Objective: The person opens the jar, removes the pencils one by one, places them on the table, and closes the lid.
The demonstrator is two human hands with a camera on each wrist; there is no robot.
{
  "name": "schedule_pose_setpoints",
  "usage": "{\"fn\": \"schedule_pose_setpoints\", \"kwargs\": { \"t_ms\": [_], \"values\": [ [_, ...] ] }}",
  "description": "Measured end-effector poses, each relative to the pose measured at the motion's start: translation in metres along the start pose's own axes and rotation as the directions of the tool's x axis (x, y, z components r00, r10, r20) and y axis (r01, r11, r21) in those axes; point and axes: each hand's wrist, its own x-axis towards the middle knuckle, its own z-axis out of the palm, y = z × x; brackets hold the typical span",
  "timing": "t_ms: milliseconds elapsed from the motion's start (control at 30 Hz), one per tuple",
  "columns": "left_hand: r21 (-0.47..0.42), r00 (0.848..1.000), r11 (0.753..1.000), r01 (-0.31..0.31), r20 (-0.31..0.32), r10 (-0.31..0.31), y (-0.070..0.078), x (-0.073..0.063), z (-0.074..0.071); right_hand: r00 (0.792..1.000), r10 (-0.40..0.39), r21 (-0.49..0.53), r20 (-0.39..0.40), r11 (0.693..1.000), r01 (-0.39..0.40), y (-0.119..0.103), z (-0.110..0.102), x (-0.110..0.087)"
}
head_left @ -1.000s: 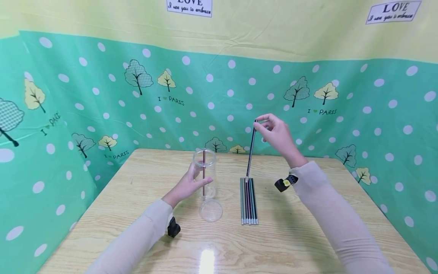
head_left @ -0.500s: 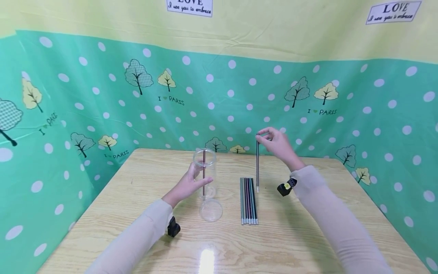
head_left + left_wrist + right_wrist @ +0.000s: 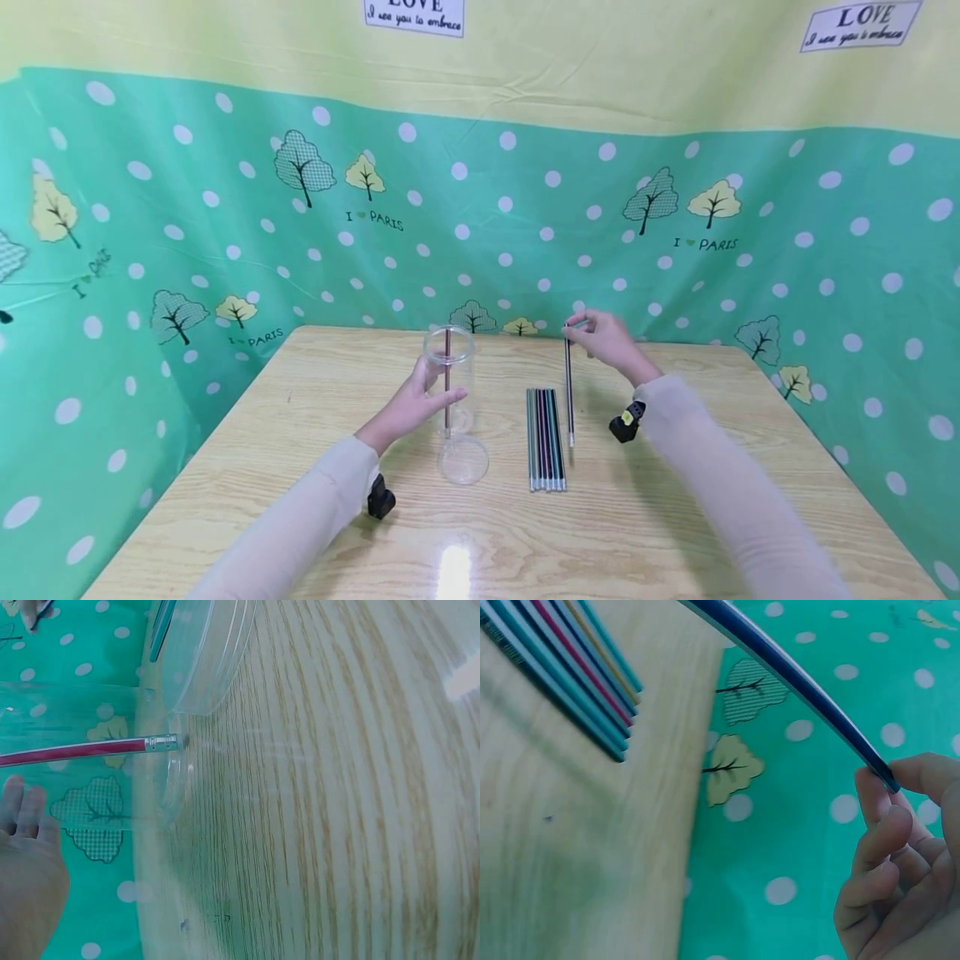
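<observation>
A tall clear jar (image 3: 467, 375) stands upright left of the table's middle. My left hand (image 3: 405, 410) holds it from the left, thumb in front and fingers behind. Inside stands one red pencil (image 3: 447, 375), its eraser end at the bottom, also plain in the left wrist view. Above the table on the right, my right hand (image 3: 609, 342) pinches a dark blue pencil (image 3: 795, 682) by its top end between thumb and fingertips. This pencil hangs almost upright, eraser end down, just right of a row of several pencils (image 3: 546, 442) lying side by side.
A round clear lid (image 3: 462, 462) lies on the wooden table (image 3: 315, 500) in front of the jar. A green and yellow patterned cloth (image 3: 480, 208) hangs behind the table and along both sides. Each wrist wears a small black camera (image 3: 381, 497).
My right hand has lowered and moved slightly right, bringing the dark blue pencil from above the row to its right side. The left hand and the jar have stayed still.
</observation>
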Motion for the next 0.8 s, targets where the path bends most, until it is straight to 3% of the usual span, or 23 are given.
{"fn": "schedule_pose_setpoints", "kwargs": {
  "t_ms": [233,467,800],
  "values": [
    [-0.002,1.000,1.000,-0.001,0.003,0.001,-0.001,0.000,0.000,0.999,0.025,-0.012,0.045,1.000,-0.024,0.024,0.014,-0.001],
    [0.004,1.000,1.000,0.003,0.004,-0.003,-0.002,0.000,0.000,0.990,0.106,-0.005,0.088,0.994,-0.106,0.048,0.028,-0.003],
    [-0.002,1.000,1.000,0.002,0.012,-0.002,-0.001,0.000,0.000,0.984,0.144,-0.022,0.104,0.990,-0.142,0.061,0.044,-0.006]
  ]
}}
